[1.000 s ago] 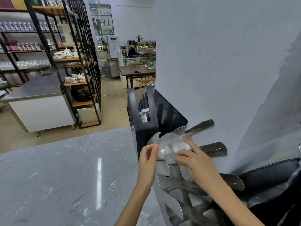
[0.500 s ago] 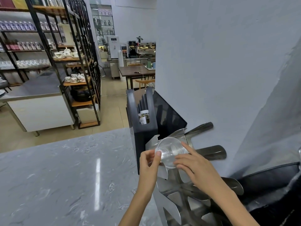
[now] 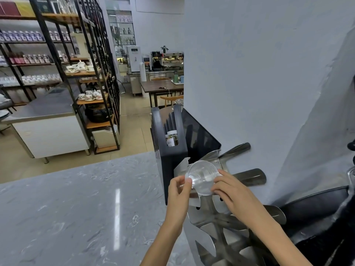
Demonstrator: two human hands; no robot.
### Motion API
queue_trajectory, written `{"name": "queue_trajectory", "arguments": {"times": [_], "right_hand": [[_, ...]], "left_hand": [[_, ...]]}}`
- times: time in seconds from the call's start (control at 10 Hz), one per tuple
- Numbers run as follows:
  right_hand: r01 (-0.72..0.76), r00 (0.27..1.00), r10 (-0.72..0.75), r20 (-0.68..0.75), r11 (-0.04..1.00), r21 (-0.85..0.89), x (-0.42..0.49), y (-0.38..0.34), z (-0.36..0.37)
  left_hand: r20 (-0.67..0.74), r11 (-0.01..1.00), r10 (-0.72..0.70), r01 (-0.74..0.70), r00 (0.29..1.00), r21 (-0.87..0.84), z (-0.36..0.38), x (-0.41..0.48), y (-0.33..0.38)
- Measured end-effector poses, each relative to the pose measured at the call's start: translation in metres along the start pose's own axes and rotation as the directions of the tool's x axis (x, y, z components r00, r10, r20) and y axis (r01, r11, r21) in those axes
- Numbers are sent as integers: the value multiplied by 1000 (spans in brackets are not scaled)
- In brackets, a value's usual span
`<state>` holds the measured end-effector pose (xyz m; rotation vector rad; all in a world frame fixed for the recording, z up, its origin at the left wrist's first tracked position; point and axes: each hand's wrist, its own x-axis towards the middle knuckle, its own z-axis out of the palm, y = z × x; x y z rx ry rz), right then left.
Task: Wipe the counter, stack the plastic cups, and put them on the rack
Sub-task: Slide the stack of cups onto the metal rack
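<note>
A stack of clear plastic cups [image 3: 203, 176] lies on its side, open mouth turned up toward me, at the top of the steel rack [image 3: 209, 225]. My left hand [image 3: 179, 191] pinches the rim on the left. My right hand [image 3: 231, 191] holds the cups from the right, fingers around the lower wall. The rack's shiny prongs fan out behind and below the cups along the white wall. The grey marble counter [image 3: 76, 212] spreads out to the left of the rack.
A black holder [image 3: 171, 150] with a bottle in its slot stands just behind the rack, against the white pillar [image 3: 249, 73]. A black curved object [image 3: 317, 214] sits at the right. Shelving with tea sets and a steel counter stand across the floor.
The cups have tilted so the open mouth faces more upward, and both hands have shifted slightly lower on the rack with them.
</note>
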<state>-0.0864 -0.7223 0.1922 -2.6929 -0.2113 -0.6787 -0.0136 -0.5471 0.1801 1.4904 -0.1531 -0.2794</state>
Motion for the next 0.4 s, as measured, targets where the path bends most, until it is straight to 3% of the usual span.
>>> {"name": "queue_trajectory", "arguments": {"times": [0.2, 0.3, 0.4], "right_hand": [[-55, 998, 55, 1, 998, -14, -5, -9, -5], [-127, 989, 130, -75, 991, 39, -6, -27, -13], [-136, 971, 171, -169, 971, 197, -5, -62, -23]], "left_hand": [[129, 997, -65, 61, 989, 38, -16, -13, 6], [128, 992, -81, 68, 988, 102, -43, -19, 4], [35, 980, -3, -4, 999, 199, -92, -28, 9]]}}
